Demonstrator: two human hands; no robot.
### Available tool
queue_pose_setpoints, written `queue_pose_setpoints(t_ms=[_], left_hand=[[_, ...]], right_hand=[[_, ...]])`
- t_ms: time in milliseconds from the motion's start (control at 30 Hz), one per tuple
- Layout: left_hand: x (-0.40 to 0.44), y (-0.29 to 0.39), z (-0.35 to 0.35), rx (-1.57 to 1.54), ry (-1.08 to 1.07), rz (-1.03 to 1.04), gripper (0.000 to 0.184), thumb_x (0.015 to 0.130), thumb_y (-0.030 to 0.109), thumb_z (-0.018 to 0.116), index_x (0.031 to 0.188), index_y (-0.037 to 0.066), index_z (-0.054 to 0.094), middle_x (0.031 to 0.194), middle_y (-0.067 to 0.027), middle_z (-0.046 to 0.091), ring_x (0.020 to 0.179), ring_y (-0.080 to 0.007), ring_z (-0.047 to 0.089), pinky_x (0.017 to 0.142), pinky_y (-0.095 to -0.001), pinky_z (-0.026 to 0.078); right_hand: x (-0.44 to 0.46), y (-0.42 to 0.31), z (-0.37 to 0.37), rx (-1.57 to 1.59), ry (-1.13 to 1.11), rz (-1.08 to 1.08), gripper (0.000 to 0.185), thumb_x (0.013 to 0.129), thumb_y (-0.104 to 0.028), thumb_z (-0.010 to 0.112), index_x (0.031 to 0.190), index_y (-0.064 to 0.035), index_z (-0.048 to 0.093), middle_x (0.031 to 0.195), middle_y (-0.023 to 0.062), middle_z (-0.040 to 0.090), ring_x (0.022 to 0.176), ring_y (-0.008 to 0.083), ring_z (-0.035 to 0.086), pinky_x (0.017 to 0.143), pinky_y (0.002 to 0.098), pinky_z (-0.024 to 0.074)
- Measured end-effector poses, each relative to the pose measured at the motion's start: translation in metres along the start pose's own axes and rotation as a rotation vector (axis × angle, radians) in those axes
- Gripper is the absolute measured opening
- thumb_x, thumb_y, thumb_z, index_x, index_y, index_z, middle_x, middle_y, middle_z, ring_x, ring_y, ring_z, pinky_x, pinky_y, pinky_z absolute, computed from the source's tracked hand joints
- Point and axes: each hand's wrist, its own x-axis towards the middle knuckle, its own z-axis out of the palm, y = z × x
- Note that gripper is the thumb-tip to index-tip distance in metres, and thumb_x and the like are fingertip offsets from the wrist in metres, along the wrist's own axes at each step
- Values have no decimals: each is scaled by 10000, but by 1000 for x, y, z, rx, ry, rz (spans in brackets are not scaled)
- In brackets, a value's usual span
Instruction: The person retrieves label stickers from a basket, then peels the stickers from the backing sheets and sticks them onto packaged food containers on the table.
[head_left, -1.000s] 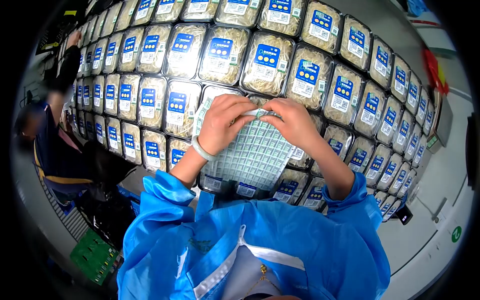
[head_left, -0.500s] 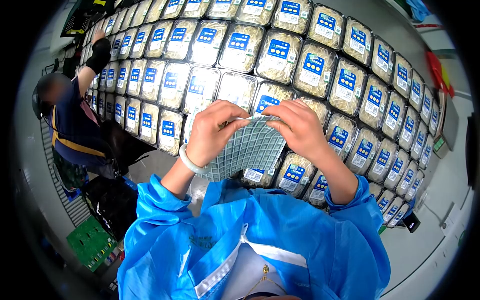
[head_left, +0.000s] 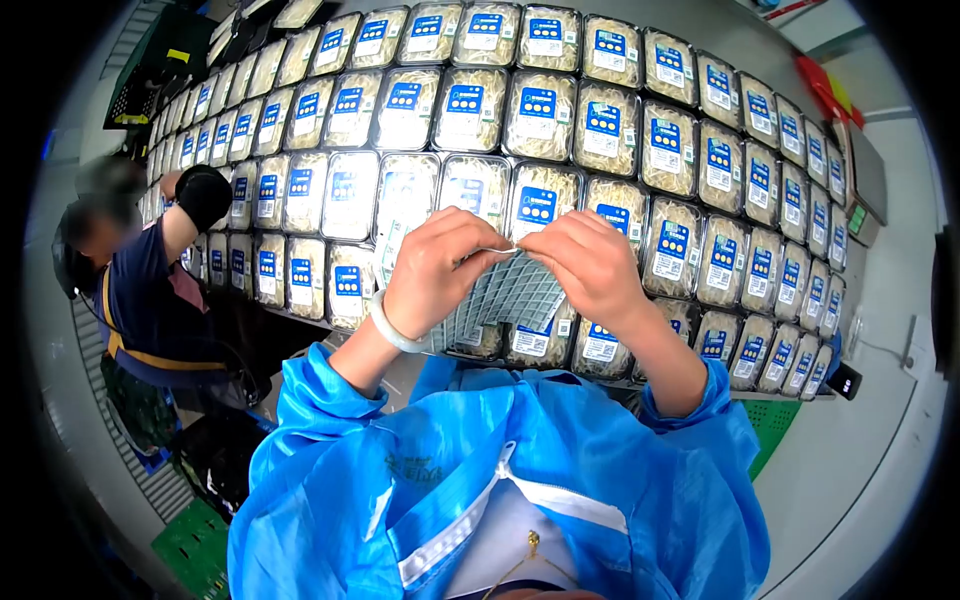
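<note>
Both my hands meet in front of my chest over the packed trays. My left hand (head_left: 440, 268) is closed in a pinch on the upper edge of a pale green gridded sheet (head_left: 492, 300), which looks like a sticker sheet. At the same edge, my right hand (head_left: 592, 268) pinches with thumb and fingers, its fingertips almost touching the left ones. The sheet curves down below the hands; whether a sticker is between the fingers I cannot make out. Just beyond lies a tray of pale strands with a blue-and-white label (head_left: 538, 205). A pale bangle (head_left: 392, 325) circles my left wrist.
Rows of similar labelled trays (head_left: 468, 105) cover the table. At the left, a co-worker (head_left: 165, 290) reaches over the trays with a dark-sleeved arm. A dark crate (head_left: 150, 75) stands at the far left, a scale-like device (head_left: 858, 190) at the right.
My view has shifted, so the trays sit differently in frame. My fingertips have come closer together on the sheet's edge. The co-worker's arm has drawn back, lower in view.
</note>
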Motion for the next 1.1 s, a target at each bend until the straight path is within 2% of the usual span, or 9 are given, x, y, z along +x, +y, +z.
queue_pose_setpoints(t_ms=[233, 367, 633, 733, 867, 900, 933, 1033, 1100], left_hand=[[-24, -35, -53, 46, -25, 84, 113, 767, 25, 751, 804, 7, 645, 780, -104, 643, 740, -279, 609, 671, -354, 483], [-35, -62, -87, 79, -50, 128, 108, 785, 22, 733, 837, 8, 639, 787, -102, 623, 750, -285, 595, 689, -366, 473], [-45, -97, -129, -124, -27, 150, 131, 783, 47, 746, 885, 21, 670, 791, -97, 634, 709, -261, 597, 642, -356, 480], [-46, -110, -136, -125, -32, 175, 124, 782, 65, 751, 866, 23, 669, 786, -95, 635, 710, -263, 600, 642, -360, 475], [-47, -116, -147, -23, -36, 181, 133, 783, 82, 752, 822, 20, 641, 768, -99, 619, 711, -283, 592, 656, -375, 461], [-48, -116, -148, -19, -29, 176, 133, 790, 84, 745, 816, 19, 632, 767, -102, 613, 714, -289, 589, 659, -378, 458], [-49, -116, -149, -13, -23, 171, 135, 796, 86, 738, 810, 18, 622, 765, -104, 606, 718, -294, 585, 663, -381, 456], [-47, -123, -154, 38, -45, 137, 132, 819, 91, 715, 808, 17, 606, 764, -111, 589, 727, -303, 578, 666, -387, 453], [-46, -132, -152, 49, -108, 112, 117, 850, 105, 686, 832, 16, 613, 776, -119, 585, 742, -312, 578, 664, -398, 456]], right_hand=[[29, -43, 41, -58, -14, 81, 202, 783, -99, 727, 968, -47, 663, 817, 95, 632, 760, 273, 616, 679, 382, 479], [45, -54, 66, -69, -26, 185, 225, 779, -136, 747, 968, -46, 665, 872, 103, 668, 798, 289, 633, 715, 380, 502], [77, -75, 104, -1, -53, 366, 259, 792, -140, 752, 1024, -54, 676, 905, 104, 682, 823, 285, 659, 716, 369, 522], [88, -83, 106, -11, -96, 430, 280, 787, -85, 755, 1057, -40, 696, 910, 104, 691, 815, 240, 676, 704, 332, 522], [97, -82, 109, -12, -129, 397, 288, 795, -87, 746, 1076, -47, 693, 927, 115, 683, 823, 254, 669, 712, 335, 521], [97, -80, 111, 0, -137, 397, 273, 808, -111, 723, 1067, -53, 657, 941, 117, 662, 874, 311, 644, 748, 385, 512], [99, -78, 112, -28, -141, 385, 257, 800, -76, 735, 1049, -30, 689, 927, 126, 681, 836, 263, 669, 721, 348, 518], [104, -68, 116, 40, -169, 420, 220, 802, -70, 735, 1014, -28, 691, 924, 122, 689, 823, 245, 668, 734, 340, 520], [106, -49, 122, 216, -237, 593, 217, 800, -66, 737, 1007, -24, 690, 926, 116, 691, 828, 235, 668, 742, 343, 520]])
